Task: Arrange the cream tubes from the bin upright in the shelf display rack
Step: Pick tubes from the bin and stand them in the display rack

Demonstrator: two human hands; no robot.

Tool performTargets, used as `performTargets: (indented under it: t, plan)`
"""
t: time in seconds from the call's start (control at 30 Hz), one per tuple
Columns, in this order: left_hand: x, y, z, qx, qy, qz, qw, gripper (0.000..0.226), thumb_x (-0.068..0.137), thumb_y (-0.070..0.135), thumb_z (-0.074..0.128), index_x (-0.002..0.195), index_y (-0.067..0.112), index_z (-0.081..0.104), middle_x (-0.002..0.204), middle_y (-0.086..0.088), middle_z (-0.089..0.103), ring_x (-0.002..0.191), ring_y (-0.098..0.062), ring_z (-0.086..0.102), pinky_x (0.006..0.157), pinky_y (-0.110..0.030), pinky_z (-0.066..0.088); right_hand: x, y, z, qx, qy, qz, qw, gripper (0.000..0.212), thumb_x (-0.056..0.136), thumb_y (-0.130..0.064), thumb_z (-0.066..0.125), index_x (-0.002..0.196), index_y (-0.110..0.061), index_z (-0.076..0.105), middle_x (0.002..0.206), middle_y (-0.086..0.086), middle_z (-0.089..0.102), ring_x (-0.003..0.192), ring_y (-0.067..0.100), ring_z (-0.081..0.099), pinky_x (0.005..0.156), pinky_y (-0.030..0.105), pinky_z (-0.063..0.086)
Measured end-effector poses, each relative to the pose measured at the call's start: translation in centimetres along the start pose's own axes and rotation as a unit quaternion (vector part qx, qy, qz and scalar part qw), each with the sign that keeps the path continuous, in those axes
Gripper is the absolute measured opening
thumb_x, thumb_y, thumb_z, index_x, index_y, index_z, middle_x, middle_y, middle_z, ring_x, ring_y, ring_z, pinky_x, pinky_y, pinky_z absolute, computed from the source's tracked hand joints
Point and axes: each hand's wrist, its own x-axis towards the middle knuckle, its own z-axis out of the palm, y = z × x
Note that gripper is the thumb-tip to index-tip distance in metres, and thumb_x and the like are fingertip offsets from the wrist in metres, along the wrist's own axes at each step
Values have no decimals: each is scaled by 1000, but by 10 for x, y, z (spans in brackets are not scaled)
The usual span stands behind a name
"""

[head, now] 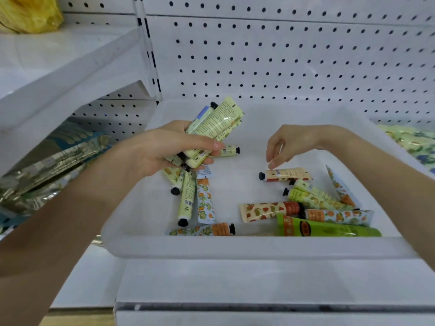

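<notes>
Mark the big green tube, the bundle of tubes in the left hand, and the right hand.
big green tube [334, 229]: head view, middle of its body.
bundle of tubes [220, 121]: head view, printed face of the top pale yellow tube.
right hand [294, 142]: head view, back of the hand.

Top left: crumpled yellow plastic bag [28, 14].
Left: shiny gold-and-blue foil packets [54, 161], stacked flat.
Back: white perforated metal pegboard panel [294, 55].
Right edge: green patterned packets [414, 144].
</notes>
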Motion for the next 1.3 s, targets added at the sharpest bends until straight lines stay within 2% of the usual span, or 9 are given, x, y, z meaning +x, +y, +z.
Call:
performTargets:
  t: [0.2,0.4,0.63,0.77,0.87,0.97,1.13,1.2,1.3]
  plan:
    - [1,0,0,4,4,-6,1000,37,62,25,75,95,15,65,85,-3,73,67,-11,68,86,-39,54,11,7,6,-39,-65,22,997,25,69,-25,83,88,-14,70,83,-2,70,77,6,63,80,22,49]
    - [2,0,0,1,5,-12,1000,29,68,22,75,95,15,65,84,-2,73,68,-11,68,83,-37,54,15,6,10,-74,-103,18,992,21,72,-25,81,83,-19,64,81,-5,65,77,6,58,69,16,41]
    - [0,2,1,1,43,-23,999,32,69,25,82,96,18,67,92,-4,75,77,-16,69,82,-38,51,-34,-22,-27,160,-103,-94,977,17,88,-20,60,98,-6,56,101,9,72,106,20,66,93,23,47]
    - [-9,13,7,-18,75,1,997,53,62,29,84,106,7,65,82,-9,74,65,-16,66,57,-27,55,-87,-41,-54,148,-121,-113,975,22,89,-31,57,98,-10,57,99,6,69,98,20,65,89,29,51]
    - [-12,36,26,-24,73,33,997,88,24,46,91,100,11,66,91,-11,74,70,-18,68,64,-30,58,-137,-38,-73,88,-62,-93,990,23,98,-32,44,93,-19,63,86,-5,67,74,6,61,68,19,50]
    - [-5,70,66,-13,50,83,995,96,11,47,91,97,13,68,89,-6,75,72,-15,71,65,-28,60,-186,-16,-88,55,-25,-42,997,34,99,-37,40,80,-31,68,68,-11,64,56,5,55,46,16,41]
    - [20,121,158,-45,33,138,989,38,65,26,80,98,15,66,83,-1,76,72,-10,72,61,-22,58,-258,58,-112,65,14,30,997,24,82,-34,64,106,-32,61,76,-7,62,60,9,50,45,17,39]
    - [34,134,194,-59,33,140,988,29,73,22,77,100,17,65,83,-1,75,73,-10,72,60,-21,57,-280,94,-120,99,60,56,992,39,83,-16,68,117,-26,53,91,-1,68,63,9,57,46,16,42]
    - [52,148,243,-84,40,132,987,30,75,21,77,102,16,65,83,-1,75,73,-11,72,60,-22,57,-311,144,-133,140,92,84,982,32,86,-4,63,116,-11,51,102,8,71,77,12,69,53,17,46]
